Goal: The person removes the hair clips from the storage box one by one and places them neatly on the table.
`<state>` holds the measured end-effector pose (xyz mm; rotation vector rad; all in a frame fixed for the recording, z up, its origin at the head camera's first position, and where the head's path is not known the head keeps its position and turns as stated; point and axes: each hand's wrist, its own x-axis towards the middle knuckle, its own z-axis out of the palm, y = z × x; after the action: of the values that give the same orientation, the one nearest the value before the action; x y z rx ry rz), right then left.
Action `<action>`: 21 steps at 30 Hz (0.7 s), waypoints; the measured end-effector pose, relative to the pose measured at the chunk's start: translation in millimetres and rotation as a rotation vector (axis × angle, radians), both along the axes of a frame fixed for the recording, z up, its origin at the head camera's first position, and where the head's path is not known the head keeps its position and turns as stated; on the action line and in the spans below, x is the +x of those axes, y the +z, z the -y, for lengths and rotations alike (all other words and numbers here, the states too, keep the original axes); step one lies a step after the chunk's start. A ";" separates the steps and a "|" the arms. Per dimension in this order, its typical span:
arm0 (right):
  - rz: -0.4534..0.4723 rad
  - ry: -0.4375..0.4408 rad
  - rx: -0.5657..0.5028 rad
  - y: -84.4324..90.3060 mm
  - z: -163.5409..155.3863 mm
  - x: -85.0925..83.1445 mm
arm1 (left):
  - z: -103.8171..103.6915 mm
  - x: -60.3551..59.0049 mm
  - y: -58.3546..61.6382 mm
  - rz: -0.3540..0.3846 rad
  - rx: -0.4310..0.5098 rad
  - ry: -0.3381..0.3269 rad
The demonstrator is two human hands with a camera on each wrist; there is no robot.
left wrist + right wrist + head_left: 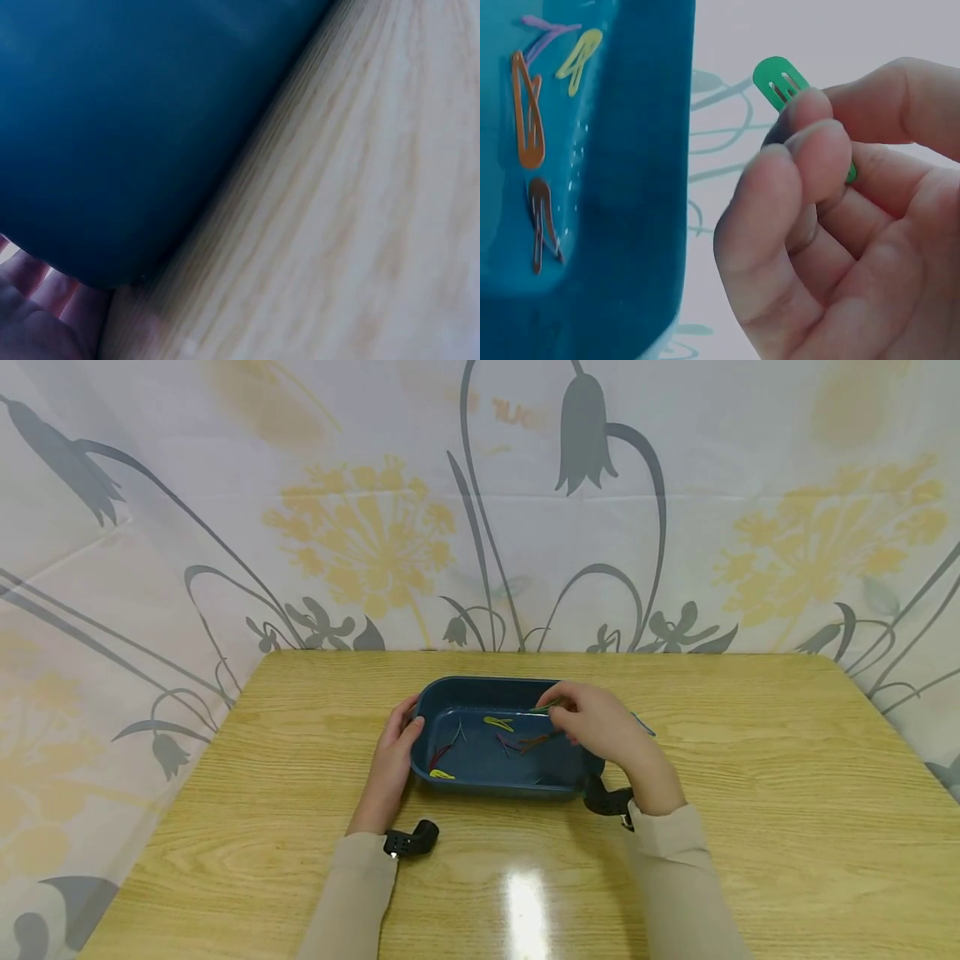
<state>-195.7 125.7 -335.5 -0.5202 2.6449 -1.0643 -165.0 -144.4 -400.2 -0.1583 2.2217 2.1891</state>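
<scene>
pinching a green hair clip (778,77) in the right hand (596,720) — closed on it with thumb and fingertips together, leaving a rounded, slotted end showing past the fingers. held over the back right part of a dark blue tray (480,693), apart from the other clips. gripping that same tray in the left hand (392,745), well to the left of the pinch: clasped on the end of it, with the thumb at the rim and fingers along the outer wall. seen only in part from the left wrist, behind the tray's curve.

scattered on the tray floor, left of the pinch and mostly nearer the body: closest to the right hand, a brown clip (540,196); beside that, an orange clip (531,154); further left, a purple clip (507,743) and, just behind, a yellow clip (497,722). lying well left, closer to the left hand: a thin greyish clip (460,732), a dark red clip (440,755) and, in the front left corner, a second yellow clip (441,774).

just right of the right hand, outside the tray: a thin blue thing (643,724), too small to name. spread below both grips: a wood-grained table (765,827). hung beyond them — a flower-patterned cloth (510,527). worn behind each hand: a small black camera (412,839), next to a beige sleeve (356,885).
</scene>
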 end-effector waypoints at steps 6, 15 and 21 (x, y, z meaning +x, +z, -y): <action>0.008 -0.003 -0.075 -4.6 -12.1 -5.8 | -0.4 0.0 1.7 0.004 -0.014 0.002; -0.005 -0.041 -0.154 -10.7 -35.9 -11.8 | -0.7 0.5 0.8 -0.001 -0.012 0.002; 0.002 -0.109 -0.202 -12.1 -46.0 -13.4 | -0.1 0.6 -0.1 0.003 -0.021 0.006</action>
<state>-209.1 171.7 -347.6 -0.4175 2.6045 -1.3738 -164.5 -144.4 -400.3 -0.1694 2.2465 2.1670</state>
